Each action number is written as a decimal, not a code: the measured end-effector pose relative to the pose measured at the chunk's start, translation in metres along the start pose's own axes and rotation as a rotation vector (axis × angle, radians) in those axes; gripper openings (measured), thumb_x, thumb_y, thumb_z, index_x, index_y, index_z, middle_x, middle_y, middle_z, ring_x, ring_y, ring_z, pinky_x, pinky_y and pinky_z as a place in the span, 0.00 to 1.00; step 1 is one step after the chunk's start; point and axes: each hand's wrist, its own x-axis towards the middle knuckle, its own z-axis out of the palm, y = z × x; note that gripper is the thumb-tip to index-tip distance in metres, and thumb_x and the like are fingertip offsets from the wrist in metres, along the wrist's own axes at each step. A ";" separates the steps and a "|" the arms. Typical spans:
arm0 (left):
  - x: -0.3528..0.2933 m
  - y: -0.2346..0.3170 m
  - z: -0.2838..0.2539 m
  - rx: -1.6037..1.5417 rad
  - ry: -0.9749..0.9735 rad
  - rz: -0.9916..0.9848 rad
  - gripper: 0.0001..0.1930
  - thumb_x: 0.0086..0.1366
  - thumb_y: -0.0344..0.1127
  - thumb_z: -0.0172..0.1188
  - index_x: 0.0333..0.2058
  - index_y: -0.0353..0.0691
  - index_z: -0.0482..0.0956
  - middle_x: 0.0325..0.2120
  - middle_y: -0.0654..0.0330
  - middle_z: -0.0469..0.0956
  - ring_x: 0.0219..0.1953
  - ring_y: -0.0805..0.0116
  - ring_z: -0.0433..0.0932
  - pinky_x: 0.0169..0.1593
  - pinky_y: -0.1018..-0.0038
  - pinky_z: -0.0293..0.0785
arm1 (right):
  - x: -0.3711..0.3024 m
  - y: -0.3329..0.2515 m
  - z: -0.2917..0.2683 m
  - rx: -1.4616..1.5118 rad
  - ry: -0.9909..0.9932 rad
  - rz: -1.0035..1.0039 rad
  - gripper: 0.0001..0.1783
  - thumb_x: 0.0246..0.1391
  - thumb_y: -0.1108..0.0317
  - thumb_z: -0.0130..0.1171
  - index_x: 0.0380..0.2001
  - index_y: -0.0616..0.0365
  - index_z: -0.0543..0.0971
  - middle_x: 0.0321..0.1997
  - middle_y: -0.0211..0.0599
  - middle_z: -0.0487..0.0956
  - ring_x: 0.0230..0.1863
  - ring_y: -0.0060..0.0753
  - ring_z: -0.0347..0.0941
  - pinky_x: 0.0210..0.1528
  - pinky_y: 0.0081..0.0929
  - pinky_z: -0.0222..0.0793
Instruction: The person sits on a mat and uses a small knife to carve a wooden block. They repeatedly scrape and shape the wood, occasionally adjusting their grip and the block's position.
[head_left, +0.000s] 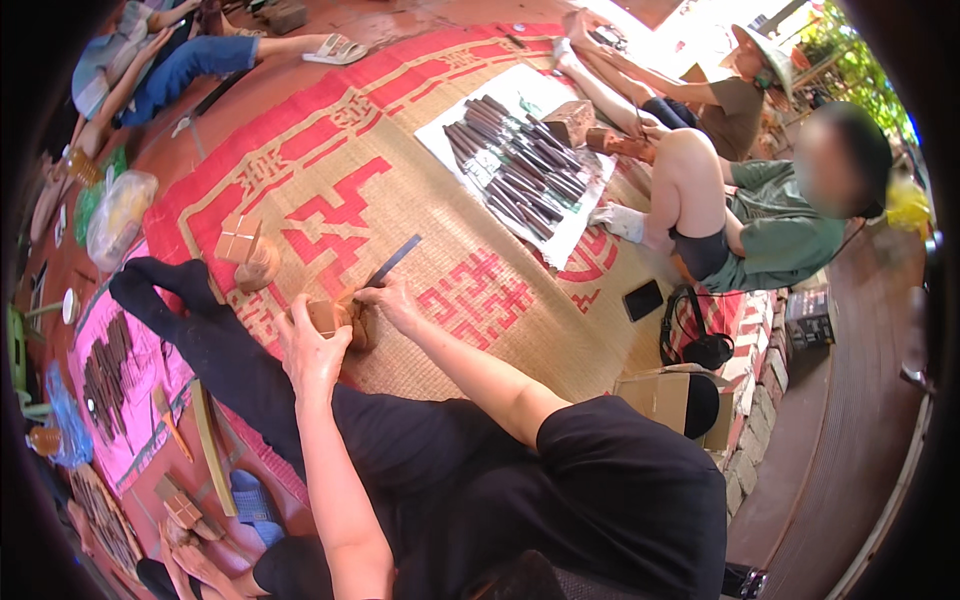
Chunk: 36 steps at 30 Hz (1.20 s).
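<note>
Tools (525,175) on sheet (553,248), sheet on mat (560,335); phone (643,300) right of wooden block (322,318)

- Here's a phone (643,299), dark, flat on the mat (590,345)!
- Just beside it, a black strap (668,328).
- Nearer, a cardboard box (652,393).
- Far left, a bulging clear bag (122,222).
- Lower down, a blue slipper (257,507).
</note>
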 end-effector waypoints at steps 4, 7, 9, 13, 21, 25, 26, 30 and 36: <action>-0.001 0.001 -0.005 0.004 0.001 -0.005 0.36 0.44 0.40 0.64 0.54 0.45 0.61 0.48 0.49 0.62 0.50 0.48 0.68 0.50 0.57 0.70 | -0.009 -0.012 0.005 -0.030 0.045 0.042 0.11 0.42 0.71 0.63 0.31 0.63 0.80 0.28 0.34 0.80 0.28 0.23 0.73 0.33 0.22 0.68; -0.005 0.001 -0.010 0.003 -0.008 -0.013 0.36 0.44 0.40 0.64 0.54 0.45 0.61 0.48 0.48 0.62 0.49 0.48 0.69 0.50 0.57 0.70 | -0.013 -0.019 0.007 -0.083 0.004 0.027 0.11 0.42 0.70 0.63 0.32 0.62 0.80 0.28 0.33 0.80 0.28 0.23 0.73 0.33 0.22 0.68; -0.006 -0.001 -0.008 0.009 -0.006 0.002 0.36 0.44 0.39 0.65 0.54 0.45 0.61 0.47 0.49 0.62 0.49 0.47 0.69 0.49 0.57 0.70 | -0.010 -0.009 0.007 -0.079 -0.013 0.026 0.11 0.43 0.69 0.63 0.31 0.62 0.80 0.28 0.33 0.80 0.29 0.24 0.73 0.34 0.22 0.68; -0.007 -0.003 -0.009 0.015 -0.017 0.002 0.36 0.44 0.38 0.65 0.53 0.46 0.61 0.47 0.48 0.62 0.49 0.47 0.69 0.49 0.57 0.70 | -0.005 -0.006 0.007 0.013 -0.019 0.073 0.10 0.43 0.69 0.63 0.31 0.62 0.79 0.28 0.33 0.79 0.29 0.23 0.73 0.34 0.22 0.69; -0.009 -0.009 -0.005 0.045 0.013 0.057 0.37 0.43 0.40 0.66 0.53 0.46 0.61 0.45 0.49 0.63 0.47 0.48 0.70 0.48 0.58 0.70 | 0.001 0.001 0.000 0.039 0.045 0.087 0.08 0.42 0.71 0.63 0.28 0.63 0.79 0.26 0.33 0.79 0.27 0.23 0.74 0.30 0.21 0.69; -0.009 -0.007 -0.004 0.035 -0.003 0.059 0.36 0.43 0.38 0.66 0.53 0.45 0.61 0.45 0.48 0.63 0.49 0.47 0.68 0.49 0.57 0.70 | 0.002 0.005 0.003 0.005 0.052 0.040 0.07 0.41 0.72 0.64 0.24 0.62 0.78 0.24 0.35 0.79 0.23 0.25 0.75 0.26 0.21 0.70; -0.009 -0.008 -0.005 0.038 -0.001 0.060 0.36 0.43 0.38 0.66 0.53 0.45 0.61 0.45 0.49 0.63 0.49 0.47 0.68 0.48 0.57 0.70 | 0.001 -0.004 0.001 0.069 0.084 0.086 0.06 0.40 0.73 0.63 0.24 0.63 0.77 0.23 0.35 0.79 0.22 0.25 0.74 0.26 0.21 0.70; -0.011 -0.009 -0.007 0.034 0.000 0.055 0.36 0.42 0.38 0.65 0.52 0.45 0.61 0.45 0.49 0.62 0.48 0.46 0.68 0.48 0.56 0.70 | 0.005 -0.004 -0.002 0.080 0.150 0.113 0.06 0.39 0.74 0.62 0.23 0.63 0.77 0.22 0.35 0.79 0.22 0.26 0.74 0.26 0.22 0.70; -0.009 -0.009 -0.005 0.046 0.011 0.061 0.36 0.42 0.39 0.65 0.52 0.45 0.61 0.45 0.49 0.62 0.47 0.46 0.68 0.48 0.56 0.70 | -0.001 -0.001 0.004 -0.043 0.025 0.001 0.07 0.42 0.70 0.63 0.25 0.62 0.77 0.24 0.34 0.78 0.26 0.24 0.75 0.27 0.23 0.71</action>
